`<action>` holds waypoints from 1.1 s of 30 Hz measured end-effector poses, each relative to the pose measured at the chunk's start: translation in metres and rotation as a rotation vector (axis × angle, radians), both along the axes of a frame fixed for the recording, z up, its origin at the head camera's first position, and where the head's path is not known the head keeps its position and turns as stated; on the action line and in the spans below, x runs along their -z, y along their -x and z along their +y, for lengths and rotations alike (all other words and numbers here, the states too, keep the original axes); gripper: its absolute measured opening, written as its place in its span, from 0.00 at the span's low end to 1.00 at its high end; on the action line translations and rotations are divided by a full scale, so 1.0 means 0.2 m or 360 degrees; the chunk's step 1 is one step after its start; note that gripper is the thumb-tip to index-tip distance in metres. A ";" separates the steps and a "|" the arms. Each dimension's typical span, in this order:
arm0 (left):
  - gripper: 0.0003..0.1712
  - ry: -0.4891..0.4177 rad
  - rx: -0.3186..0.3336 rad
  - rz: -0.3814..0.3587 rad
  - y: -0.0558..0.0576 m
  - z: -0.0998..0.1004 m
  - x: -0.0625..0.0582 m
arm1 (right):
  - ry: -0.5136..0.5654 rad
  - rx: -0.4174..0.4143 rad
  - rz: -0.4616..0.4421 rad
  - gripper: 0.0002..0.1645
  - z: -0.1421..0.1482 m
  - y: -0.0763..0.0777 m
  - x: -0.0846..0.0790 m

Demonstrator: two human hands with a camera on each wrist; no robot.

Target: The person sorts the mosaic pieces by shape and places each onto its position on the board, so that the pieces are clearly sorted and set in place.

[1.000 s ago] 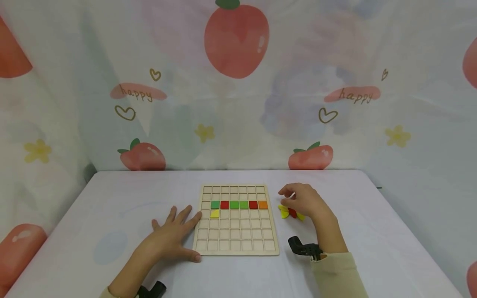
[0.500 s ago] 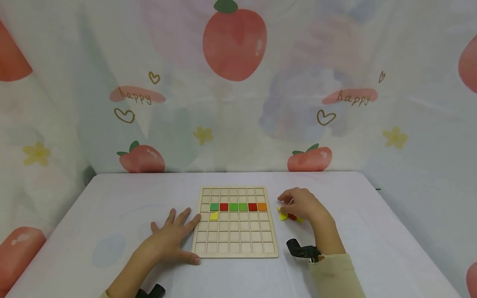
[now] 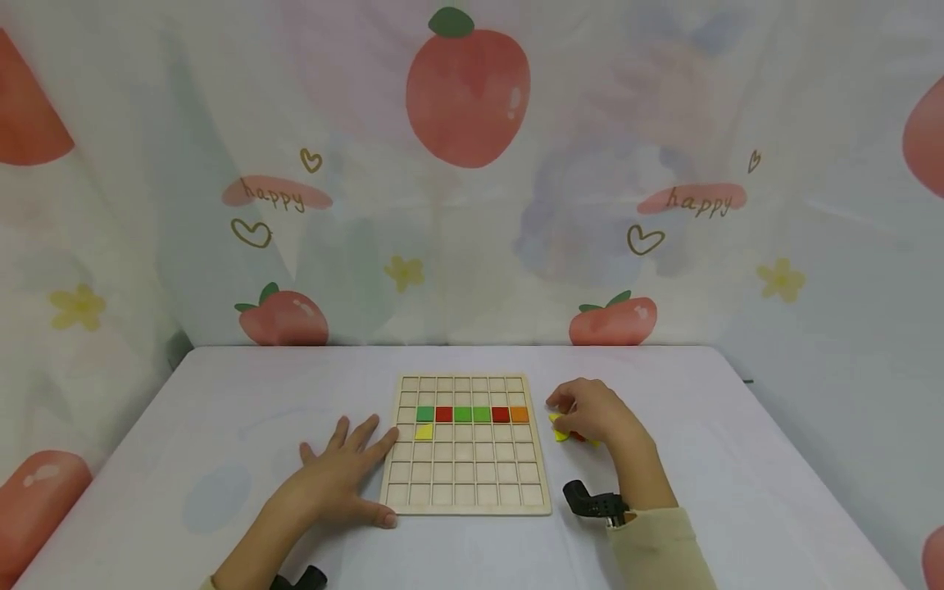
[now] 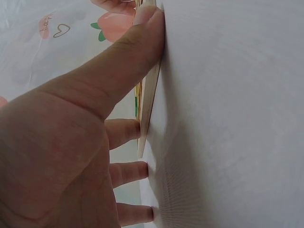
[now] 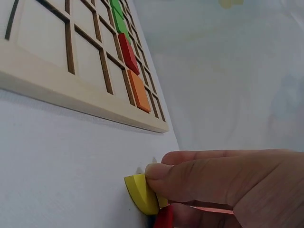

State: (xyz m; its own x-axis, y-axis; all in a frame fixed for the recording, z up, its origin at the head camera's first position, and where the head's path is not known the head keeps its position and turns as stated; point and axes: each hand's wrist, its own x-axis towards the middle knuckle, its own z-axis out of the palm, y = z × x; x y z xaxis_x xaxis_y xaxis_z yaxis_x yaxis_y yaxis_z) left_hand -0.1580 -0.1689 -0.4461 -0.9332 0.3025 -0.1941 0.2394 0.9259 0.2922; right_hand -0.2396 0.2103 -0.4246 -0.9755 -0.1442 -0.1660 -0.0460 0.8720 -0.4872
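The right hand (image 3: 592,412) pinched a curved yellow tile (image 5: 141,194) at its eight o'clock; the spread left hand (image 3: 335,482) touched the gridded board (image 3: 464,473) at three.

On the table (image 3: 280,385), your board (image 3: 453,474) carried six tiles (image 3: 462,415) along its third row from the back, a single tile (image 3: 424,432) just before the leftmost! Your left hand (image 3: 335,475) flanked its left edge; your right hand (image 3: 590,410) met loose pieces (image 5: 141,192) beyond its right.
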 end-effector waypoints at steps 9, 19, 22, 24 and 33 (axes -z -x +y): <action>0.68 0.0036 0.0018 -0.0016 0.00 0.01 -0.01 | -0.0037 -0.0017 0.0000 0.15 0.00 0.01 0.00; 0.69 0.0000 -0.0006 -0.0029 0.01 0.01 0.00 | 0.0069 0.0023 -0.0039 0.10 -0.02 0.01 0.00; 0.69 -0.0005 -0.0008 -0.0031 0.01 0.02 0.01 | 0.0086 0.0019 -0.0036 0.07 -0.01 0.00 0.00; 0.69 0.0003 0.0000 -0.0019 0.01 0.02 0.01 | 0.0075 0.0010 0.0000 0.06 0.00 0.01 0.00; 0.68 0.0030 -0.0004 -0.0025 0.01 0.02 -0.01 | 0.0065 -0.0033 0.0135 0.10 0.01 0.01 0.00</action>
